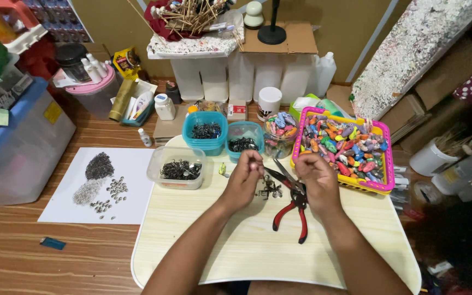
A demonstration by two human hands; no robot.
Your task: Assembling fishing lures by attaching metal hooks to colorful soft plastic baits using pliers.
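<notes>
Pliers point(292, 203) with red handles hang from the closed right hand point(316, 180), jaws pointing at the left hand point(245, 177), which pinches something tiny; metal bits point(269, 189) lie just beside the pliers on the pale board point(236, 246).

Both forearms come up from the bottom edge and lean toward each other, bare to the elbow. The left hand point(245, 176) is curled, knuckles up, with its fingertips pinched together near the top. The right hand point(317, 176) is just beside it, also curled with fingers bent inward, wrist slightly turned outward.
</notes>
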